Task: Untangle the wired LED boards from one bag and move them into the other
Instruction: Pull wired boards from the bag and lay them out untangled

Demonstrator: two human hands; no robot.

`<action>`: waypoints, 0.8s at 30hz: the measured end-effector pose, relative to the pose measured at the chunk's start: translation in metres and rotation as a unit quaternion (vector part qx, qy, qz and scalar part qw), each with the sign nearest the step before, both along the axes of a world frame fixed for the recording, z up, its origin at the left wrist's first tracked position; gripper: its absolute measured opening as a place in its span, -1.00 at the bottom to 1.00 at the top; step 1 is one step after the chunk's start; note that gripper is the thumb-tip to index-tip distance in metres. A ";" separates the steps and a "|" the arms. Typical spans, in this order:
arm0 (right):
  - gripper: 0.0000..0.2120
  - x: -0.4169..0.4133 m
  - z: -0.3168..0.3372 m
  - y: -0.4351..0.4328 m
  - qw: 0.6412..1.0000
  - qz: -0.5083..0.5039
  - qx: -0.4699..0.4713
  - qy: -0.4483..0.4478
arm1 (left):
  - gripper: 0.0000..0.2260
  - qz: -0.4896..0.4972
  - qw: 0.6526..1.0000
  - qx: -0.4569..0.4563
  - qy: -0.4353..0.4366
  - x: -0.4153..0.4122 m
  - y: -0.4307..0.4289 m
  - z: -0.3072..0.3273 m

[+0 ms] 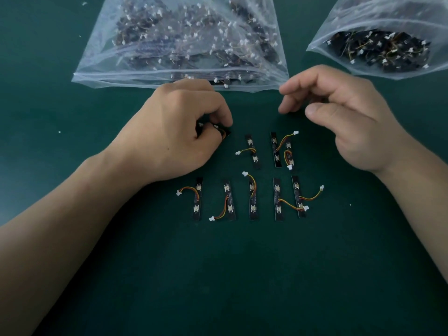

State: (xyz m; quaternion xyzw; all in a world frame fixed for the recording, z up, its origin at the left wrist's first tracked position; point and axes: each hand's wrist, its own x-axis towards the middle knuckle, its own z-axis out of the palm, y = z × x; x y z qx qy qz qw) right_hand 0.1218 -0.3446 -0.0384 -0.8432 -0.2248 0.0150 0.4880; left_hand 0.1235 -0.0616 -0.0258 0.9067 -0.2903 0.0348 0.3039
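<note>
A wired LED board [224, 134] is pinched in the curled fingers of the left hand [174, 132], low over the desk [242, 275]. Only a dark corner, a bit of orange wire and a white connector show, so I cannot tell whether it is 1 board or more. Just right of it, black board strips lie flat on the green desk in 2 rows. The upper row [253, 151] has 1 board alone and a pair side by side, the right one of the pair half lost against the dark surface. The lower row [252, 197] has 5 boards, each with a short red-yellow wire ending in a white plug; at the right end, one board's wire crosses its neighbour. The right hand [344, 117] hovers by the upper row, fingers loosely curled, holding nothing. Beyond the hands lies a large clear zip bag [179, 57] full of tangled boards, blurred through the plastic and cut off at the top. A second clear bag [378, 44] at the far right, less full, is cropped by the top and right edges.
</note>
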 end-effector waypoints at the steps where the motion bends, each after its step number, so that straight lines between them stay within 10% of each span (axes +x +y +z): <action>1: -0.65 0.000 0.000 0.000 1.000 0.000 0.000 0.000 | -0.74 0.007 1.000 0.005 -0.008 -0.001 -0.001 0.000; 24: -0.66 0.000 -0.001 0.000 1.000 0.000 -0.001 0.001 | -0.71 -0.013 0.999 0.024 0.046 -0.006 0.012 0.003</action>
